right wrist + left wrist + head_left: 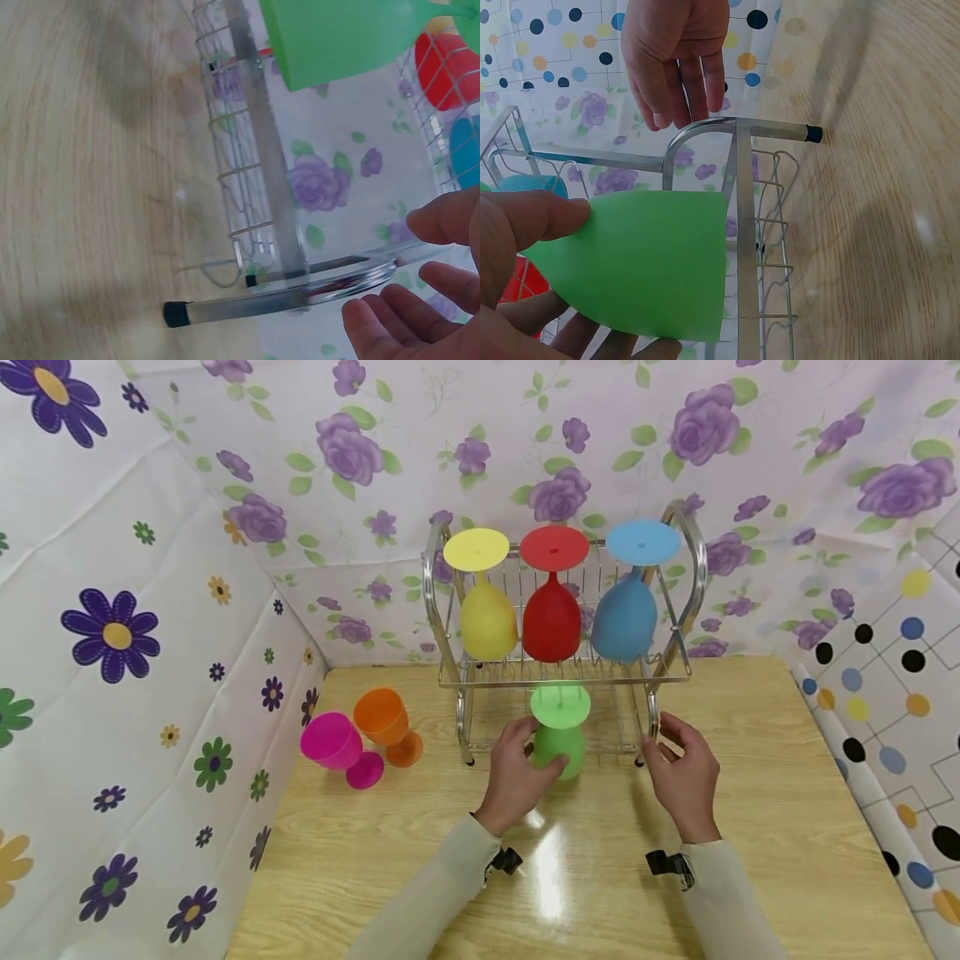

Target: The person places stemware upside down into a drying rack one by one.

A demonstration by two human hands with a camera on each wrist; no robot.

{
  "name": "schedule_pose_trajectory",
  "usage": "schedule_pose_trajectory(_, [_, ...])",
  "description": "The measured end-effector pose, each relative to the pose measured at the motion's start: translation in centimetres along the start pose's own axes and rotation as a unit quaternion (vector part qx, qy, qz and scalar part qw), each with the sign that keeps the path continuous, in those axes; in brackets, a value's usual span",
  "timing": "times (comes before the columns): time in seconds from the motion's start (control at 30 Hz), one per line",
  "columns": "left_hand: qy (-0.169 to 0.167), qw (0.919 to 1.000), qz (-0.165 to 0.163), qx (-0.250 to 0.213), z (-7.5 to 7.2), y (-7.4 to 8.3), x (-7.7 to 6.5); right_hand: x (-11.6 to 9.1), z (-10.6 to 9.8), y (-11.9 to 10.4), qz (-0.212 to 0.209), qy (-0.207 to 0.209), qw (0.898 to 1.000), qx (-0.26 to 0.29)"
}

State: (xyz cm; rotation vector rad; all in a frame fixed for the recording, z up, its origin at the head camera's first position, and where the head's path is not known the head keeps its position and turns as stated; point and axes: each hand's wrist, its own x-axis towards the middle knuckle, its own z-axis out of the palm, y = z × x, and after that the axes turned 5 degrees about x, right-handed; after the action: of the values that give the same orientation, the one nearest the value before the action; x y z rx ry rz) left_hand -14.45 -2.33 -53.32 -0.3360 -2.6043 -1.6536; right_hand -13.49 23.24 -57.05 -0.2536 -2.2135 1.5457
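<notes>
My left hand [516, 777] grips a green plastic goblet [561, 707] held upside down, its foot on top, at the front of a two-tier metal dish rack [699, 560]. In the left wrist view the thumb lies on one side of the goblet's bowl [652, 259] and the fingers on the other. Beside the rack's right front leg is my right hand [686, 781], fingers loosely bent and holding nothing; whether they touch the metal I cannot tell. Upside down on the upper tier stand a yellow goblet [487, 622], a red goblet [552, 622] and a blue goblet [626, 618].
Left of the rack, a pink goblet [332, 742] and an orange goblet [381, 717] stand upright on the wooden table [600, 893]. Flowered sheets [420, 443] cover the back and left sides; a dotted sheet [885, 693] hangs at the right.
</notes>
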Motion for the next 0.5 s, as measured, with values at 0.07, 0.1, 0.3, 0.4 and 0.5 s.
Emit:
schedule_pose_trajectory(0.07, [0.002,1.0,0.0,0.007,0.2,-0.1,0.4,0.3,0.3,0.3,-0.001,0.009,1.0,0.004])
schedule_pose_trajectory(0.1, [0.003,1.0,0.001,0.01,0.3,-0.1,0.6,0.4,0.4,0.4,-0.002,0.013,1.0,0.007])
schedule_pose_trajectory(0.3, [-0.001,0.9998,0.007,0.019,1.1,-0.5,1.8,1.0,1.1,1.1,-0.011,0.043,0.999,0.019])
schedule_pose_trajectory(0.4, [-0.006,0.9995,0.008,0.028,1.4,-0.7,2.5,1.2,1.4,1.4,-0.013,0.05,0.999,0.012])
schedule_pose_trajectory(0.5, [-0.015,0.9989,0.006,0.044,1.8,-0.8,3.2,1.3,1.5,1.6,-0.011,0.059,0.998,0.001])
